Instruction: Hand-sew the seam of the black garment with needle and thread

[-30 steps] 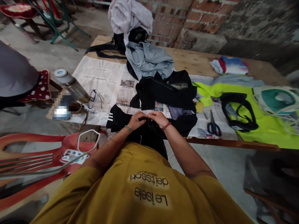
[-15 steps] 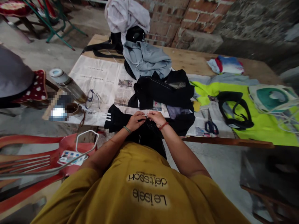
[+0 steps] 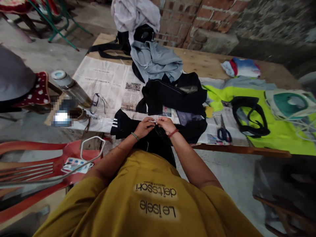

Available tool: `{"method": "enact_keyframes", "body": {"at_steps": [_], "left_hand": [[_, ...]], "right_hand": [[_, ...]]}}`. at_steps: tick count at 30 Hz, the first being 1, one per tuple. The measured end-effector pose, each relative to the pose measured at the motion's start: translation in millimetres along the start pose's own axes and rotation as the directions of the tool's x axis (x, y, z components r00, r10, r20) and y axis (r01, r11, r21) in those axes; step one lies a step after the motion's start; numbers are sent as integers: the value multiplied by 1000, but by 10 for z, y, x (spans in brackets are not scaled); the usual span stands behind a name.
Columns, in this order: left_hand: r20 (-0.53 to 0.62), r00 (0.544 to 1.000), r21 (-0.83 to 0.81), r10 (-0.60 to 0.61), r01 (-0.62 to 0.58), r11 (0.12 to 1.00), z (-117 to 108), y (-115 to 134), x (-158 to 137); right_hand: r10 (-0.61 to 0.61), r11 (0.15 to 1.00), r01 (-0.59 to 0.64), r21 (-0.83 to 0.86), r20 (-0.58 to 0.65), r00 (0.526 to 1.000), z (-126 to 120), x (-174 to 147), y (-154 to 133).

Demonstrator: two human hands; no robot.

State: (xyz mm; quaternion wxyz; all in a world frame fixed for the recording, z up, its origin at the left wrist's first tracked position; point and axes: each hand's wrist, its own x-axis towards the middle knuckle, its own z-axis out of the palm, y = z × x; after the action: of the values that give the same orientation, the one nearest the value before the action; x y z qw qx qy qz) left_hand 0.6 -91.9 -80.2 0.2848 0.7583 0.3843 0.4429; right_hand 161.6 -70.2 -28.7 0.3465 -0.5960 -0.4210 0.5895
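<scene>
My left hand (image 3: 144,127), with a green bead bracelet, and my right hand (image 3: 168,126), with a red one, meet at the near edge of the table. Both are closed, thumbs pinched against fingers, their tips almost touching. A tiny pale thing shows between the fingertips, too small to name. Under and around both hands lies a black garment (image 3: 123,124) with white stripes at its left end, draping over the edge toward my lap. Just beyond it is a crumpled heap of black clothing (image 3: 172,95).
Scissors (image 3: 223,130) lie to the right, beside a black strap (image 3: 249,118) and an iron (image 3: 290,103) on a yellow-green cloth. Glasses (image 3: 97,103) and a flask (image 3: 70,89) stand left on newspaper. Grey clothing (image 3: 155,59) is piled behind. A red chair (image 3: 69,148) stands at lower left.
Both hands stay in nearly the same pinched pose, with only a very slight shift of the fingers. The camera view has moved a little; the garment lies as before.
</scene>
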Motion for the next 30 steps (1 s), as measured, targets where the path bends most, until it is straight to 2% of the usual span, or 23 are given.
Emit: {"method": "enact_keyframes", "body": {"at_steps": [8, 13, 18, 24, 30], "left_hand": [[85, 996, -85, -13, 20, 996, -52, -5, 63], [193, 981, -167, 38, -5, 986, -83, 38, 51], [81, 996, -185, -41, 56, 981, -144, 84, 49], [27, 964, -196, -266, 266, 944, -114, 86, 100], [58, 983, -158, -177, 184, 970, -29, 13, 117]], "right_hand": [[6, 1000, -9, -24, -122, 992, 89, -20, -7], [1, 1000, -5, -22, -167, 986, 56, 27, -26], [5, 1000, -5, 1, -77, 997, 9, 41, -38], [12, 1000, -11, 14, -65, 998, 0, 36, -24], [15, 1000, -14, 6, -94, 995, 36, 14, -35]]}}
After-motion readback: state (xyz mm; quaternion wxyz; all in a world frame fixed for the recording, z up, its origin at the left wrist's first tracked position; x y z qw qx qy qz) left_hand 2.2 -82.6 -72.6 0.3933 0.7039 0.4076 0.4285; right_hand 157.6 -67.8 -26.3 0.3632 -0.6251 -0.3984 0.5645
